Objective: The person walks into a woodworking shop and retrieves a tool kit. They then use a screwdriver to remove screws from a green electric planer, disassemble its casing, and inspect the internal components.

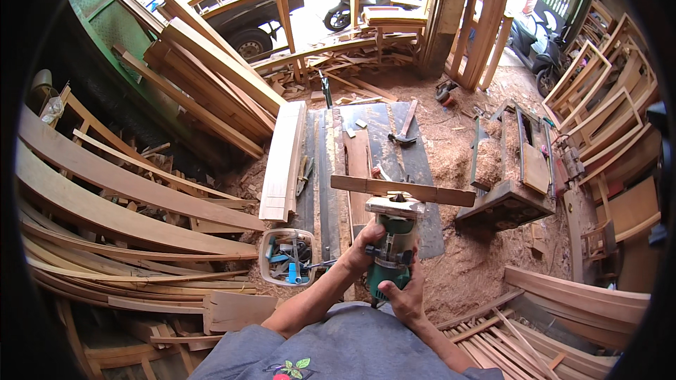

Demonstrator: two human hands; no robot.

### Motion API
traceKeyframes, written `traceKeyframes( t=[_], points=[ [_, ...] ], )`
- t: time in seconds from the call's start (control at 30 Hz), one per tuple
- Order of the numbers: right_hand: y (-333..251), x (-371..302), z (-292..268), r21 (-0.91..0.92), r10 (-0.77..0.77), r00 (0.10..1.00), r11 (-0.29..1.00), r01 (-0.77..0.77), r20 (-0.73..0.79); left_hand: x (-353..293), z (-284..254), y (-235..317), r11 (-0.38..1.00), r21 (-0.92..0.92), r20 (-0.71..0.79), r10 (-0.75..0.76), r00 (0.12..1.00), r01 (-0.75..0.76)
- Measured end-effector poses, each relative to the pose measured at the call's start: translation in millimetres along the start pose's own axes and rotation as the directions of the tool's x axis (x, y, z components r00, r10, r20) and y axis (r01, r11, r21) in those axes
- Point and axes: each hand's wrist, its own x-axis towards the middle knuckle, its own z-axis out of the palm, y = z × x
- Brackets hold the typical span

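A green and silver handheld router is held in front of my body, its pale base turned away from me. Across the base lies a long narrow wooden strip, sticking out on both sides. My left hand is closed round the router's left side. Lower on its right side, my right hand grips the body, thumb lying over the near end. Beyond the tool stands a low workbench with a claw hammer, pliers and pale boards on top.
A plastic tub of tools sits left of me. Curved planks are stacked along the left. A sawdust-covered machine table stands at right, before chair-like wooden frames. Wood shavings cover the floor; timber strips lie lower right.
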Motion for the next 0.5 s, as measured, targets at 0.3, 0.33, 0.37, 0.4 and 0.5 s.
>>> traceKeyframes(
  t=[0.3,0.33,0.37,0.4,0.5],
  points=[
    [-18.8,9.7,-28.2,-0.209,-0.241,0.961,0.955,0.209,-0.138,-5.0,0.0,9.4,0.998,0.012,-0.082,-0.057,0.995,0.058],
    [-19.8,13.7,-35.2,-0.256,-0.285,0.948,0.936,0.243,-0.142,-7.0,-0.2,11.9,0.999,0.002,-0.091,-0.048,0.995,0.049],
    [-18.1,19.8,-42.2,-0.251,-0.314,0.940,0.928,0.274,-0.132,-8.8,-1.0,15.6,0.999,-0.005,-0.099,-0.038,0.994,0.038],
    [-13.6,27.3,-50.2,-0.252,-0.309,0.940,0.930,0.267,-0.144,-10.1,-2.0,20.0,1.000,-0.011,-0.104,-0.028,0.994,0.027],
    [22.2,71.1,-84.4,-0.314,-0.235,0.949,0.935,0.162,-0.210,-24.3,-4.9,33.5,1.000,-0.005,-0.220,-0.016,0.975,0.015]
  ],
)
